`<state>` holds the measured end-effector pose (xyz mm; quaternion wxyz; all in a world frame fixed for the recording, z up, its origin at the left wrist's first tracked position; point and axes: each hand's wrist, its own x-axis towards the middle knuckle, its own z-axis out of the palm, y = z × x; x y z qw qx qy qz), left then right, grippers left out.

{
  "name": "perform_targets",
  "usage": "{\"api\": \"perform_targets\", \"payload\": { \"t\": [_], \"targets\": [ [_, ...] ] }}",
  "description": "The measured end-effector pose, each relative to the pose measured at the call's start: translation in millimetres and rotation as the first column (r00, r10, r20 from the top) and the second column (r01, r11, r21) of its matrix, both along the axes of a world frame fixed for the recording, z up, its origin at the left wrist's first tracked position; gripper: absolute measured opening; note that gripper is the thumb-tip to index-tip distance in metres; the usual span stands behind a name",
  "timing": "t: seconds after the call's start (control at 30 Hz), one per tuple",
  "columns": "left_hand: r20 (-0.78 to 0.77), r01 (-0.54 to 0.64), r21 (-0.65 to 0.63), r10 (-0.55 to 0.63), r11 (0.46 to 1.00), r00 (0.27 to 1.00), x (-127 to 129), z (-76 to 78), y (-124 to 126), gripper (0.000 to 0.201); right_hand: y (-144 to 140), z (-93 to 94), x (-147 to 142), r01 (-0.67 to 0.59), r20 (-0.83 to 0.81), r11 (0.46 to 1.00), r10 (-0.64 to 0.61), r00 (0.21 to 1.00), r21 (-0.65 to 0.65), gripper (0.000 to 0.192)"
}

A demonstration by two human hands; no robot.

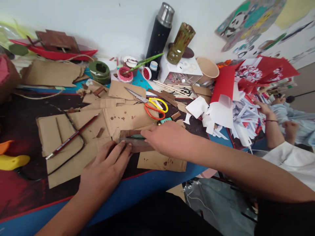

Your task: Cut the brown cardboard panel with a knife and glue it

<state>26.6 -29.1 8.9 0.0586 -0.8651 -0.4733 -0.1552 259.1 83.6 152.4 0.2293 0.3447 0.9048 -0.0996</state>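
A brown-painted strip of cardboard lies on the mat in front of me. My left hand rests on its left end, fingers stretched out and pressing down. In my right hand is a slim dark-green pointed tool, its tip directed left along the strip; the grip hides most of it, so I cannot tell its exact kind. Just beyond are scissors with yellow and orange handles. Bare cardboard with brown spots sticks out under the strip.
A dark red pencil and black cord cross the cardboard at left. Behind stand a green paint jar, a pink paint pot, a black thermos and a red boat model. Another person's hand touches paper shreds at right.
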Motion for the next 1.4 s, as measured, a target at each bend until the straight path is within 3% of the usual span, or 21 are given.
{"api": "perform_targets", "payload": {
  "t": [0.3, 0.67, 1.2, 1.4],
  "targets": [
    [0.173, -0.01, -0.142, 0.035, 0.99, 0.984, -2, -6.5, -2, 0.052, -3, 13.7, 1, 0.065, 0.004, 0.998, -0.065, 0.998, 0.005, 0.024],
    [0.052, 0.012, -0.015, -0.011, 1.0, 0.999, 0, -2.4, -1, 0.041, -1, 0.5, 1, -0.003, -0.015, 1.0, 0.003, 1.0, -0.002, 0.021],
    [0.076, 0.017, -0.08, -0.011, 0.997, 0.997, -1, -3.9, -1, 0.045, 2, 4.9, -14, -0.057, 0.053, 0.998, 0.058, 0.997, -0.031, 0.024],
    [0.064, -0.014, -0.074, 0.018, 0.997, 0.998, -1, -4.5, -1, 0.041, 0, -3.2, -3, 0.006, -0.017, 1.0, -0.006, 1.0, -0.006, 0.018]
  ]
}}
